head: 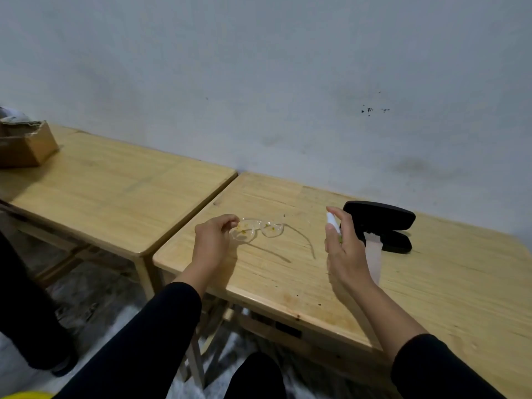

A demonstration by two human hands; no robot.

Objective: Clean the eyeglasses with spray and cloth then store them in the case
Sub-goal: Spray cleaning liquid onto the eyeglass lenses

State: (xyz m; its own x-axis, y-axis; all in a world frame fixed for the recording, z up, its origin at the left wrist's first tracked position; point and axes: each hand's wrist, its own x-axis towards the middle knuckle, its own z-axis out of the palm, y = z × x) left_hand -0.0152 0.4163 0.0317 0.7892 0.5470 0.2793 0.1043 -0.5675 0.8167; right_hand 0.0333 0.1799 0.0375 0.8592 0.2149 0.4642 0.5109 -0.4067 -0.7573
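Note:
Clear-framed eyeglasses [260,229] with yellowish smudges on the lenses are held just above the right wooden table [431,283], temples unfolded. My left hand [211,240] pinches their left corner. My right hand [344,249] grips a small white spray bottle [332,221], index finger on top, nozzle facing the glasses. Behind that hand a black eyeglass case [380,224] lies open, and a pale cloth [374,254] lies partly hidden by my right hand.
A second wooden table [109,191] stands to the left with a narrow gap between the two. A cardboard box [24,145] sits at its far left end. A grey wall runs behind both. Another person's dark leg [26,312] is at the left edge.

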